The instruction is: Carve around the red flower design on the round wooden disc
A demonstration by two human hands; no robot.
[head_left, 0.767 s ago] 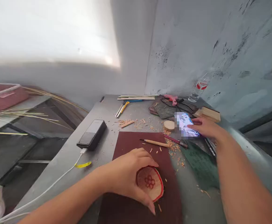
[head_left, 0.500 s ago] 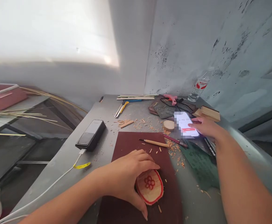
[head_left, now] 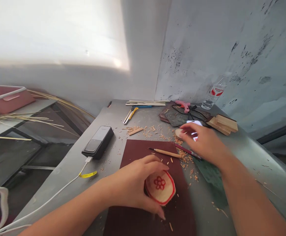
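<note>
Grey workbench [head_left: 59, 172] strewn with wood shavings [head_left: 134, 131], viewed from above. Near the middle, the left hand [head_left: 130, 186] grasps a round wooden disc [head_left: 160, 187] painted with a red flower, resting on a dark brown sheet [head_left: 138, 152]. Farther away, the open right hand [head_left: 203, 142] reaches just beside a small wooden round [head_left: 178, 133].

L hand [head_left: 130, 186] on carved wood disc [head_left: 160, 188], both on sheet [head_left: 179, 213] on the bench [head_left: 256, 154]. R hand [head_left: 202, 142] over phone [head_left: 192, 122], small wood disc [head_left: 178, 133] just at its fingertips [head_left: 183, 131]. Btwn hands: wood-handled tool [head_left: 167, 153] on sheet, 2nd tool [head_left: 188, 151] just beside it, shavings [head_left: 182, 155] around both. Left of L hand: power bank [head_left: 97, 142] w/ cable [head_left: 59, 196]. Behind hands: craft knife [head_left: 130, 115], sticks [head_left: 145, 103], glue gun [head_left: 183, 105]. Right of R hand: wood blocks [head_left: 223, 124], water bottle [head_left: 214, 93] behind them. Below R hand, beside sheet: 2nd sheet [head_left: 210, 177].
</note>
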